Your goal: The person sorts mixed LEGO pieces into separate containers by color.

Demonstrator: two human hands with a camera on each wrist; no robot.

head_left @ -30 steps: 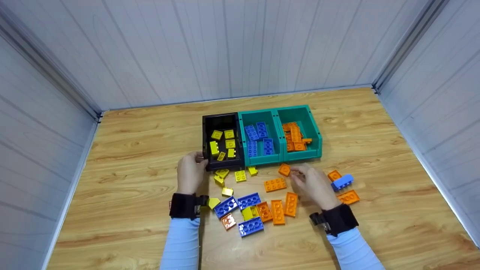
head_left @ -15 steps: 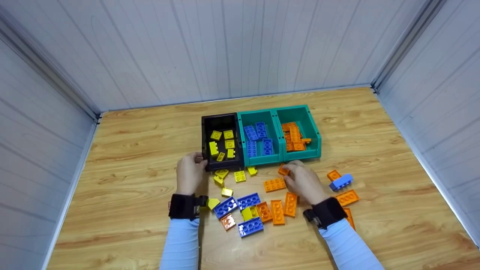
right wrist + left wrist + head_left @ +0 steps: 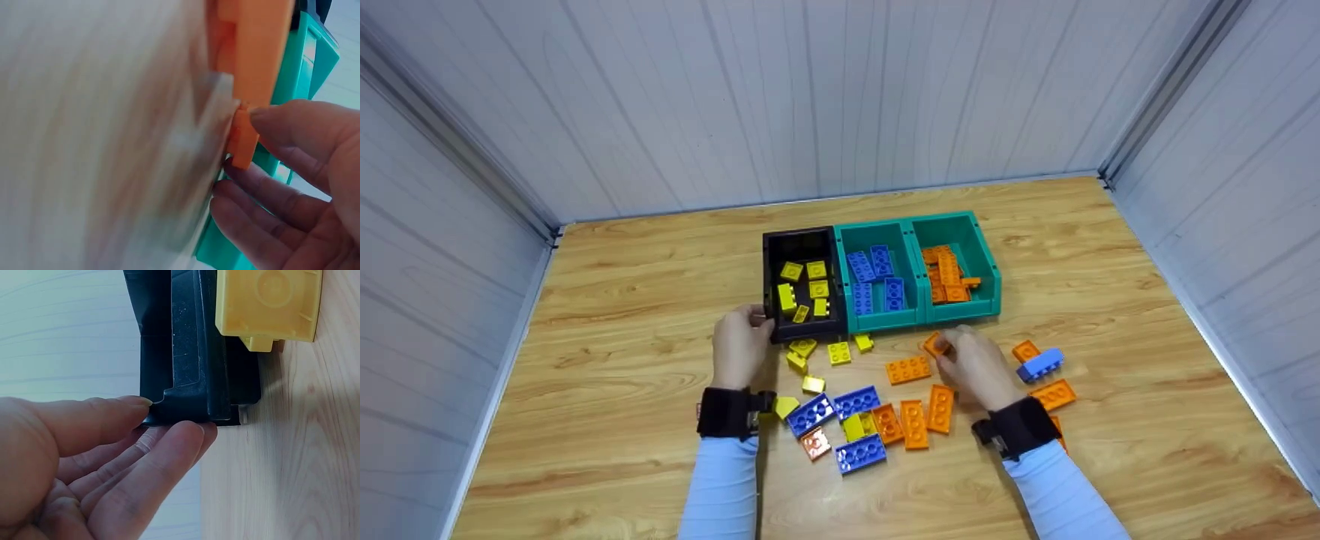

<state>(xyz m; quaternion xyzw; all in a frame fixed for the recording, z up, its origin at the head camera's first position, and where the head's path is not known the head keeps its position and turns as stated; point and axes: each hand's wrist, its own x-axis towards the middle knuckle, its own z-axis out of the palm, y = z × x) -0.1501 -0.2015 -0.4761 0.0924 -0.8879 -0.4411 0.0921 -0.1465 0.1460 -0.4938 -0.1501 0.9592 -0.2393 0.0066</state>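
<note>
My left hand [image 3: 737, 349] grips the front left corner of the black bin [image 3: 810, 331]. In the left wrist view the thumb lies on the bin's edge [image 3: 188, 396] and other fingers are underneath. In front of the teal bins, my right hand [image 3: 981, 367] pinches a small orange brick [image 3: 932, 344]. The right wrist view shows this orange brick [image 3: 243, 140] between thumb and forefinger, tilted close to the tabletop, the other fingers loosely bent. Just left of that hand lies a longer orange brick [image 3: 908, 370].
Yellow bricks lie in the black bin, blue ones in the middle teal bin [image 3: 885, 324], orange ones in the right teal bin [image 3: 964, 310]. Several loose bricks spread between the arms. A blue brick [image 3: 1042, 365] leans by orange ones at right. Panels [image 3: 825, 97] wall the table.
My right hand has moved left onto the small orange brick, taken it between thumb and finger, and shifted it slightly right, tilting it. The left hand stays on the black bin.
</note>
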